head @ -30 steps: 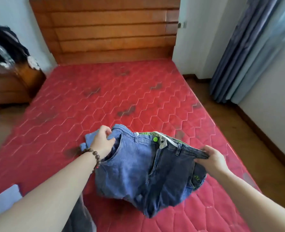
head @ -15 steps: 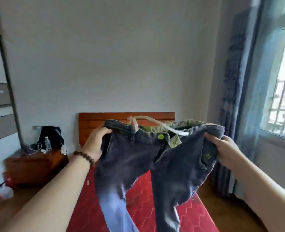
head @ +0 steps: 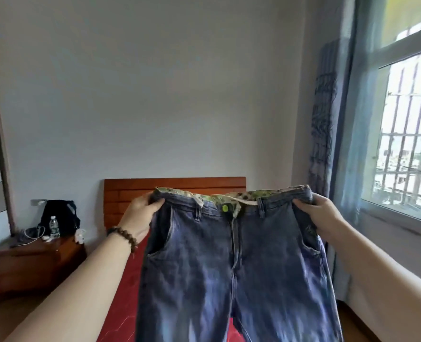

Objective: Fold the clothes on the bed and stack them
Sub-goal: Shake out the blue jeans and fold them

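Note:
A pair of blue jeans (head: 234, 267) hangs spread out in front of me, front side facing me, with a green button and a green patterned waistband lining. My left hand (head: 140, 215), with a bead bracelet on the wrist, grips the waistband's left end. My right hand (head: 320, 213) grips the waistband's right end. The legs drop below the frame. Behind the jeans lies the red quilted bed (head: 125, 302), mostly hidden by them.
A wooden headboard (head: 130, 191) stands against the grey wall. A wooden nightstand (head: 34, 262) at left carries a black bag, a water bottle and cables. Blue curtains (head: 328, 134) and a barred window (head: 407, 134) are at right. Wooden floor flanks the bed.
Both hands lifted the jeans from the mattress up to chest height and pulled the waistband out flat; my view tilted up from the bed to the wall.

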A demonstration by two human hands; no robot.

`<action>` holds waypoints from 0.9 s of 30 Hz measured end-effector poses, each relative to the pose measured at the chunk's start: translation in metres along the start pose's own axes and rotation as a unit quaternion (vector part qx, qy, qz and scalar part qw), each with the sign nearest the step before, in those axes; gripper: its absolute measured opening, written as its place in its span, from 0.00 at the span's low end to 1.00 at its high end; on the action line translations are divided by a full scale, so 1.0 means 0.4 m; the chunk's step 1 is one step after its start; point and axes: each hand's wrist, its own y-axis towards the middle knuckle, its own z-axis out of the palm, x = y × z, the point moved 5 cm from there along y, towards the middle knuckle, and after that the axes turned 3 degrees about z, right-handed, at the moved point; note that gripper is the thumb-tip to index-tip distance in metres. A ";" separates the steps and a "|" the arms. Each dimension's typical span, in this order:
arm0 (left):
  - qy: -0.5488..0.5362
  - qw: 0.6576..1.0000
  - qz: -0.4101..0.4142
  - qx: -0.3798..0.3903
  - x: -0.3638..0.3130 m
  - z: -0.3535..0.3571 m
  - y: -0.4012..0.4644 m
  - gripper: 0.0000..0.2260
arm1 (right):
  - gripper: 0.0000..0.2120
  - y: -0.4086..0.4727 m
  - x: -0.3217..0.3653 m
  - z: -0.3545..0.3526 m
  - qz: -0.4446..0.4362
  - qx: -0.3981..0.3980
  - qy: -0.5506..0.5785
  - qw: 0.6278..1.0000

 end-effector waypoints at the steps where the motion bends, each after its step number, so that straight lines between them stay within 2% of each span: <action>1: -0.023 1.000 0.016 0.006 -0.021 0.010 -0.001 0.10 | 0.05 -0.007 0.017 -0.004 -0.006 0.001 0.047 0.999; 3: -0.081 0.997 0.011 0.004 -0.023 0.017 -0.006 0.09 | 0.05 -0.012 0.029 -0.009 0.004 0.008 0.135 0.991; 5: -0.108 0.994 -0.033 0.013 0.024 0.024 0.001 0.07 | 0.04 -0.019 0.027 -0.002 0.022 -0.002 0.108 0.994; 7: -0.095 0.994 -0.052 -0.011 0.051 0.014 0.022 0.05 | 0.03 -0.015 0.023 -0.006 0.034 -0.035 0.052 0.997; 10: -0.099 0.992 -0.061 -0.041 0.037 -0.010 0.054 0.04 | 0.03 -0.011 0.029 -0.019 0.043 -0.044 0.057 0.996; 14: -0.151 0.986 -0.055 0.033 -0.007 -0.004 0.073 0.07 | 0.06 -0.041 0.049 -0.015 0.057 0.036 0.110 0.992; 17: -0.198 0.975 -0.059 0.078 -0.005 -0.013 0.069 0.15 | 0.13 -0.071 0.066 -0.024 0.062 0.091 0.130 0.985; 19: -0.231 0.965 -0.068 0.109 0.009 -0.016 0.065 0.12 | 0.11 -0.081 0.072 -0.025 0.050 0.112 0.128 0.984; 21: -0.206 0.965 -0.102 0.126 0.028 -0.009 0.067 0.09 | 0.10 -0.081 0.070 -0.019 0.052 0.116 0.129 0.984; 23: -0.139 0.978 -0.131 0.089 0.055 -0.002 0.084 0.06 | 0.10 -0.069 0.049 -0.014 0.076 0.089 0.113 0.987; 25: -0.073 0.987 -0.144 0.023 0.084 0.003 0.111 0.03 | 0.08 -0.044 0.021 -0.019 0.093 0.017 0.050 0.994; 27: -0.005 0.987 -0.152 -0.054 0.108 0.018 0.134 0.09 | 0.07 -0.017 0.000 -0.028 0.110 -0.094 -0.028 0.989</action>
